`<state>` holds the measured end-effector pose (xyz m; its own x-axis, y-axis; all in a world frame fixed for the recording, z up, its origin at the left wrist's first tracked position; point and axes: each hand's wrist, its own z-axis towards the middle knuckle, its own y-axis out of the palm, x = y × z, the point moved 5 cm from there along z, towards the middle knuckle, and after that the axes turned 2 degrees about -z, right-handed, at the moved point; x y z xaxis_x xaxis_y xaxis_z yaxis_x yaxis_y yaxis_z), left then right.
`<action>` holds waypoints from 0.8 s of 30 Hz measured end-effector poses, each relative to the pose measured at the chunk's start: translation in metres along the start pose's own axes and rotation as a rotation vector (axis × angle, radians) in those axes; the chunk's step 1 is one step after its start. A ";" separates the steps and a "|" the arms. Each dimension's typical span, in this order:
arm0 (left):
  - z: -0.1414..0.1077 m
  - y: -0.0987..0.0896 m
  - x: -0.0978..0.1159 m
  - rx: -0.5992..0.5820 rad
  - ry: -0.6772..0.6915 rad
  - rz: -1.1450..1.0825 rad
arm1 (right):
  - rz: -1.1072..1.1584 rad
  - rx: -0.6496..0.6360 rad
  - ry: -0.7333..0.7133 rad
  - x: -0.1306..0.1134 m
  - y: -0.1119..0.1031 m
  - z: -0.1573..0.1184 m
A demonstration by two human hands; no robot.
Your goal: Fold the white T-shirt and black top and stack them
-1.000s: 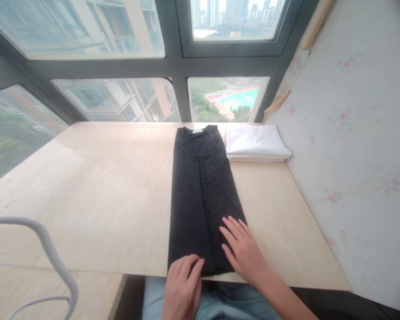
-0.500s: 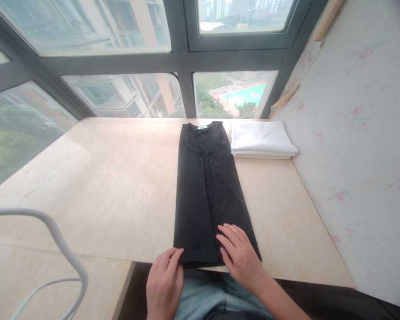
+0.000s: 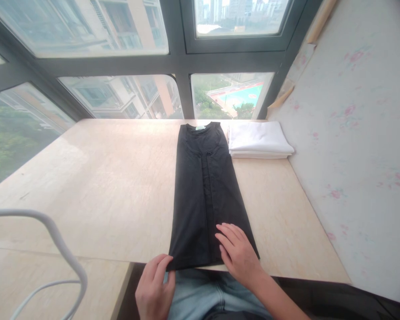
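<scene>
A black garment (image 3: pixel 190 200) lies lengthwise on the pale tabletop (image 3: pixel 120 178), its sides folded inward and its neckline with a small label at the far end. My left hand (image 3: pixel 156 284) pinches the garment's near left corner at the table's front edge. Resting on the lower right part of the cloth, my right hand (image 3: pixel 239 254) has its fingers apart and holds nothing.
Folded white cloth (image 3: pixel 260 138) lies at the far right of the table, beside the garment's neckline. A grey-white cable (image 3: pixel 58 238) loops at the lower left. Windows stand behind the table, and a flowered wall (image 3: pixel 360 155) borders its right side.
My left hand has moved left and slightly nearer to me, drawing the garment's near left corner outward. My right hand remains on the cloth. The whole view has shifted slightly.
</scene>
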<state>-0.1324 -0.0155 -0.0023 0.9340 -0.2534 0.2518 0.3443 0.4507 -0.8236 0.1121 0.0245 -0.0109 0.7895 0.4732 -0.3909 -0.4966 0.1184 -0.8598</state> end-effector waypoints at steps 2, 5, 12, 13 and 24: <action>0.002 0.002 -0.001 -0.054 -0.026 0.033 | 0.002 0.003 -0.001 0.000 0.000 0.000; 0.007 0.002 0.006 -0.094 0.005 0.048 | 0.005 0.009 -0.006 0.000 0.000 0.000; 0.026 0.016 0.058 -0.214 0.194 -0.097 | 0.001 0.004 -0.018 0.001 0.001 -0.002; 0.027 0.019 0.065 -0.230 0.209 -0.130 | 0.000 0.004 -0.019 0.001 0.001 -0.002; 0.026 0.033 0.084 -0.310 0.213 -0.296 | -0.003 0.034 -0.013 0.000 -0.003 0.001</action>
<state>-0.0397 0.0001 0.0045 0.7488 -0.5165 0.4154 0.5176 0.0642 -0.8532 0.1128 0.0249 -0.0078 0.7864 0.4839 -0.3839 -0.5065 0.1494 -0.8492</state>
